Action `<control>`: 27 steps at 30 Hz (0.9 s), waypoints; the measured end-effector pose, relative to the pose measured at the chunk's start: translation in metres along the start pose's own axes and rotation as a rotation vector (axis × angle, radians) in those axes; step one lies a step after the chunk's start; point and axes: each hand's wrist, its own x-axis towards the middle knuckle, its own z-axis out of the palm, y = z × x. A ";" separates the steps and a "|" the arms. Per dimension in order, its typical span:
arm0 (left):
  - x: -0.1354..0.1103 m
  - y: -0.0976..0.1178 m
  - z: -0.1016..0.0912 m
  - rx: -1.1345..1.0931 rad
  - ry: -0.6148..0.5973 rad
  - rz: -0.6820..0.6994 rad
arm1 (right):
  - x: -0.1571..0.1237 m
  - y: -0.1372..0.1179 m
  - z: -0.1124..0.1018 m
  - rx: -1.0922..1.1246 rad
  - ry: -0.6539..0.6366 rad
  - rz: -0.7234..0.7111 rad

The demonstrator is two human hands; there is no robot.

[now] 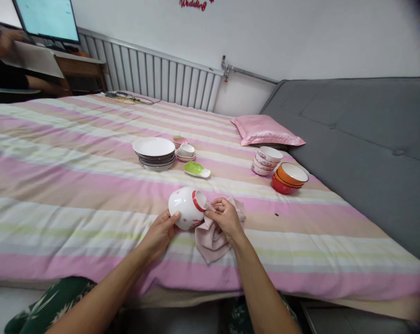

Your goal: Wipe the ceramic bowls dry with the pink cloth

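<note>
My left hand (163,230) grips a white bowl with a red rim (185,206), tipped on its side with its mouth facing right. My right hand (225,218) is closed on a pale pink cloth (212,240) and presses it against the bowl's rim. Both hands hover just above the striped bedspread (74,185) near the bed's front edge.
Farther back on the bed sit a stack of white plates (155,153), small stacked saucers (186,151), a green leaf-shaped dish (196,170), white patterned bowls (266,160) and orange-red bowls (289,178). A pink pillow (265,130) lies by the grey headboard (363,139).
</note>
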 end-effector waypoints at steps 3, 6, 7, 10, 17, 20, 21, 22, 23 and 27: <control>0.000 0.001 0.001 0.000 -0.007 0.003 | 0.000 0.001 0.001 0.042 -0.028 -0.004; -0.001 0.002 0.002 -0.005 -0.021 0.011 | -0.001 0.001 0.002 0.063 -0.059 -0.003; -0.001 0.002 0.003 -0.008 -0.027 0.013 | -0.001 0.001 0.002 0.067 -0.066 -0.002; -0.001 0.002 0.002 -0.010 -0.038 0.011 | -0.003 -0.003 0.004 0.099 -0.091 0.017; 0.000 -0.002 -0.002 0.020 -0.013 -0.003 | -0.006 -0.018 0.002 0.267 -0.106 0.096; 0.000 -0.004 -0.003 0.031 -0.036 0.002 | -0.002 -0.018 -0.001 0.327 0.050 0.085; 0.000 -0.004 -0.003 0.035 -0.043 0.002 | 0.000 -0.017 -0.002 0.347 0.119 0.073; -0.001 -0.004 -0.004 0.040 -0.049 0.003 | 0.003 -0.016 -0.003 0.367 0.192 0.057; -0.001 -0.004 -0.004 0.046 -0.053 0.004 | 0.005 -0.014 -0.004 0.387 0.265 0.038; -0.002 -0.004 -0.002 0.077 -0.058 0.010 | 0.010 -0.012 -0.007 0.412 0.481 -0.060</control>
